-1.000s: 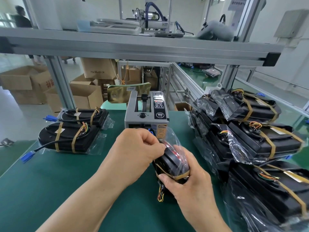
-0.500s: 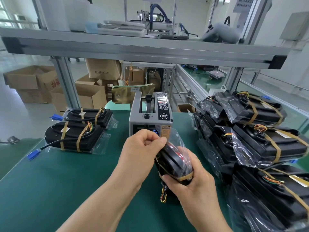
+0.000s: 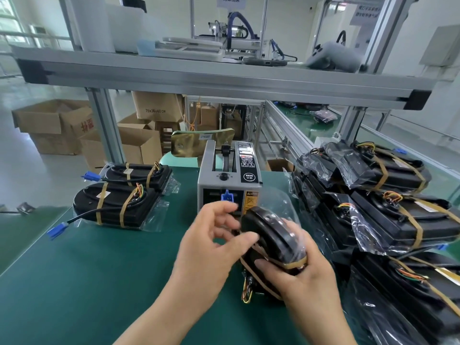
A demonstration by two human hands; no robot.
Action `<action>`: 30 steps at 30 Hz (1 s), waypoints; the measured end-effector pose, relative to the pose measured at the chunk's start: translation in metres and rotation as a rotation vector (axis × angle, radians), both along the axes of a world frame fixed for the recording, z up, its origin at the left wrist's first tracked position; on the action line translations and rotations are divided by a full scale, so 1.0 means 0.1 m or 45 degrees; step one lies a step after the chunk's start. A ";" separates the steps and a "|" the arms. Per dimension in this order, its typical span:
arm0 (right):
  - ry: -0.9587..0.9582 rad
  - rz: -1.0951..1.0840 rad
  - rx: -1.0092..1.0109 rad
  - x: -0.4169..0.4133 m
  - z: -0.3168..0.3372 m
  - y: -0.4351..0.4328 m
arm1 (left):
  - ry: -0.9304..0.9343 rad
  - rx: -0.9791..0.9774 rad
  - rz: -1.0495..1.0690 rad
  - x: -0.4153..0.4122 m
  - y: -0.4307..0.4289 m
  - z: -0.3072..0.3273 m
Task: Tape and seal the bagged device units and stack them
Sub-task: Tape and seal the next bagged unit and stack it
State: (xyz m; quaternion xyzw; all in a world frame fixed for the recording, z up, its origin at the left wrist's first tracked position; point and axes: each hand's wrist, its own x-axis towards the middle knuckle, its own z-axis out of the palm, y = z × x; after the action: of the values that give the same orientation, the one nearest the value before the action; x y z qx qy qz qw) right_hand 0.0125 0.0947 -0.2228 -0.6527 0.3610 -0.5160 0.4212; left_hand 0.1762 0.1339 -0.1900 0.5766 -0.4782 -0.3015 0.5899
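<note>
Your right hand [image 3: 307,278] has its grip wrapped round the lower end of a black, rounded device unit in a clear plastic bag [image 3: 271,235]. The thumb lies across a tan tape band. The unit stands on edge, tilted, over the green desk [image 3: 99,282], just in front of the grey tape dispenser [image 3: 229,180].

Your left hand [image 3: 209,247] is blurred. Its grip is wide, with the fingers loose and apart, and the thumb lies against the unit's side.

On your left, two bagged black units with tan tape bands [image 3: 117,206] lie flat on the desk, one behind the other. A blue connector [image 3: 56,230] trails out of the nearer one. On your right, a pile of bagged, taped black units [image 3: 398,215] is stacked along the desk edge.
</note>
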 end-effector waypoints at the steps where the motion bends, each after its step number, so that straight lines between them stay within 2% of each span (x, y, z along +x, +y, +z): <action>1: -0.049 0.018 0.008 -0.03 0.01 -0.02 | -0.035 -0.010 0.080 0.06 0.00 -0.05; 3: -0.187 0.073 0.072 -0.07 -0.02 -0.06 | -0.168 0.046 0.100 0.20 -0.02 -0.12; 5: -0.380 0.195 0.211 -0.06 -0.09 -0.06 | -0.263 0.165 -0.144 0.30 -0.05 -0.10; 8: -0.487 0.323 0.297 -0.02 -0.16 -0.05 | -0.146 0.156 -0.498 0.33 -0.10 -0.02; 12: -0.452 0.554 0.318 -0.15 -0.19 -0.12 | -0.232 0.108 -0.429 0.38 -0.10 -0.01; 15: -0.437 0.491 0.358 -0.34 -0.21 -0.19 | -0.629 0.115 -0.295 0.43 -0.09 0.02; 18: -0.254 0.364 0.242 -0.39 -0.22 -0.22 | -0.967 0.099 -0.278 0.40 -0.08 0.04; 26: -0.097 0.066 0.091 -0.35 -0.19 -0.30 | -1.111 0.049 -0.311 0.30 -0.08 0.08; 30: -0.226 -0.068 0.186 -0.28 -0.24 -0.28 | -1.124 -0.020 -0.346 0.27 -0.07 0.06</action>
State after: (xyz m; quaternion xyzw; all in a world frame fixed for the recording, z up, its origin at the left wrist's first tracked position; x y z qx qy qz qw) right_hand -0.0156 0.0663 -0.2469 -0.5623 0.3761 -0.5552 0.4840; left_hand 0.2036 0.1267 -0.1841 0.5774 -0.7572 -0.0979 0.2894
